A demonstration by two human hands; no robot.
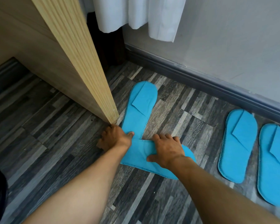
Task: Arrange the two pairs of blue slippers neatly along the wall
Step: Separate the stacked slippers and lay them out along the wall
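Nearest the camera, the right hand [167, 148] lay flat and spread on the crosswise slipper [153, 157], fingers over its far edge and thumb at its near edge, pressing or lightly pinching it; which of the two could not be told. The left hand [114, 139] rested on the floor [55, 120] at the foot of the wooden panel [81, 62], fingers curled down, its thumb touching the heel of the lengthwise slipper [139, 109]. These two slippers formed an L, heels overlapping, well out from the wall [233, 38].

Farther right, the finished pair [252, 152] sat side by side, toes just beside the dark skirting board [200, 78]. White cloth [136, 13] hung above.

The second pair seemed to be in hand. The next move would likely call for turning the crosswise slipper parallel to its mate, then sliding both up to the skirting.
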